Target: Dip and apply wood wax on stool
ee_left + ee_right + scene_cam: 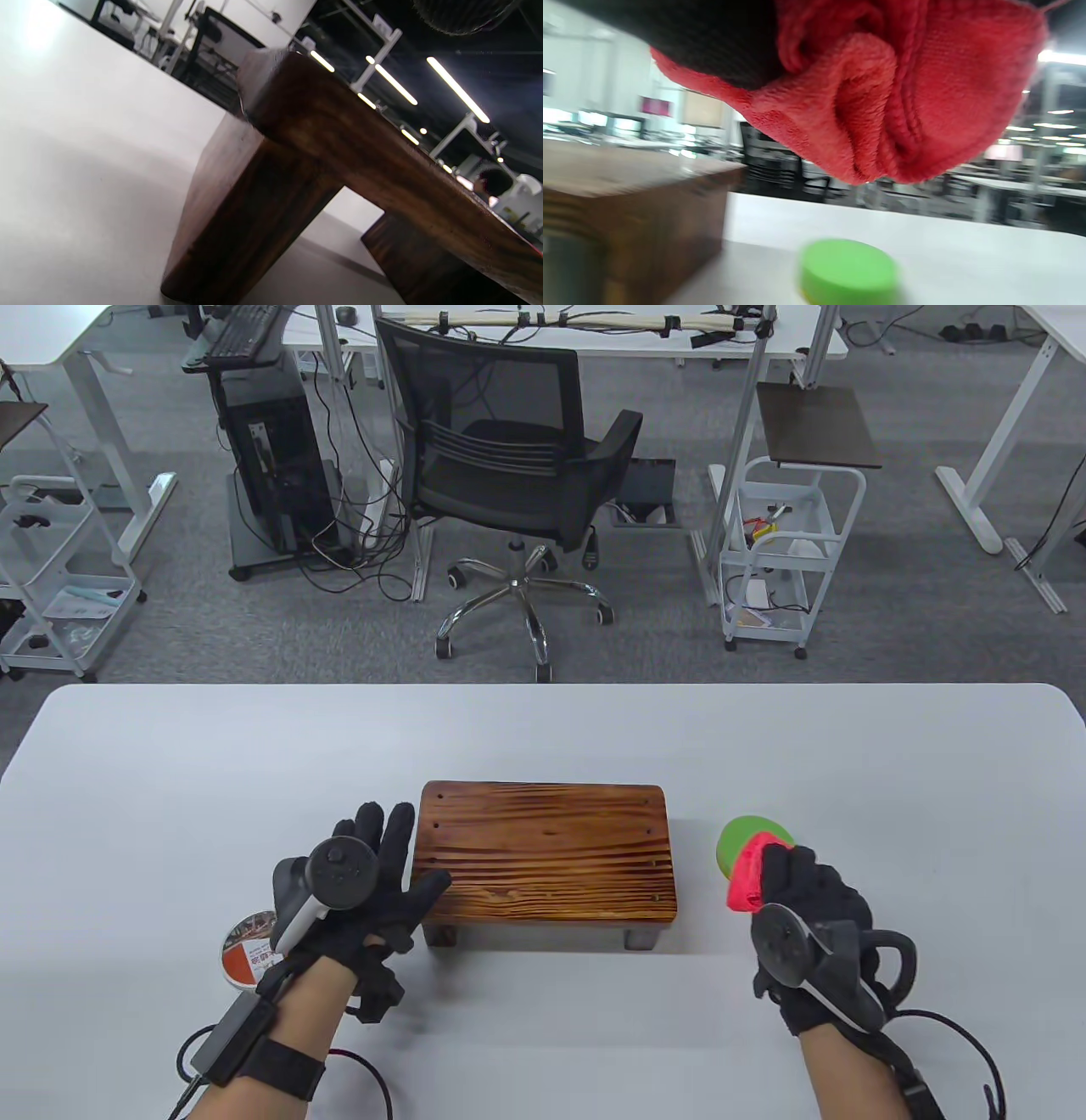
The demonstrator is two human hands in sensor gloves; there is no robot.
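Note:
A low wooden stool (545, 857) with dark grain stands at the table's middle; its leg and underside fill the left wrist view (263, 199). My left hand (399, 865) lies against the stool's left end, fingers straight, thumb on the top's corner. To the right, my right hand (802, 891) grips a bunched red cloth (748, 878), seen close up (882, 106) in the right wrist view. The cloth hangs just above a round green tin (745, 840), also low in the right wrist view (848, 271). A round lid with an orange label (248, 948) lies partly hidden behind my left hand.
The white table (170, 780) has open surface behind and in front of the stool. Beyond its far edge stand a black office chair (509, 466), a white cart (785, 551) and desks on grey carpet.

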